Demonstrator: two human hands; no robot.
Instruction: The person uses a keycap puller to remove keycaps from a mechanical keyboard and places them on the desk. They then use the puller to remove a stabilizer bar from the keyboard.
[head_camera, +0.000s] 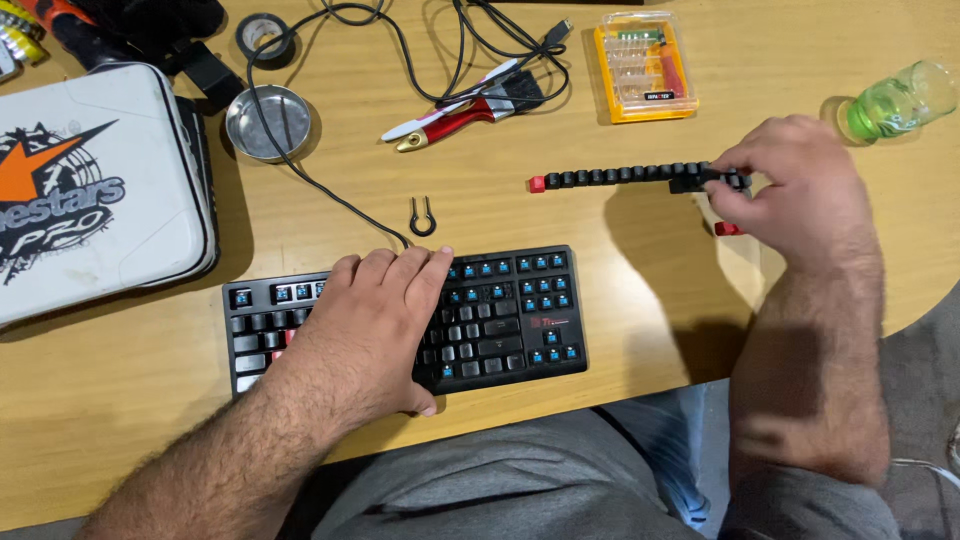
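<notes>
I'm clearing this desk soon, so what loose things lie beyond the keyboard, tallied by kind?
Round containers: 2, metal dish and tape roll
Cases: 2, white case and orange bit box
Hand tools: 2, keycap puller and brush
Bottles: 1, green bottle
Keycap rows: 1
Total: 8

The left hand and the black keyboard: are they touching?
Touching. The head view shows the left hand lying flat on the keyboard, palm and fingers covering its middle keys with no gap visible between them.
</notes>
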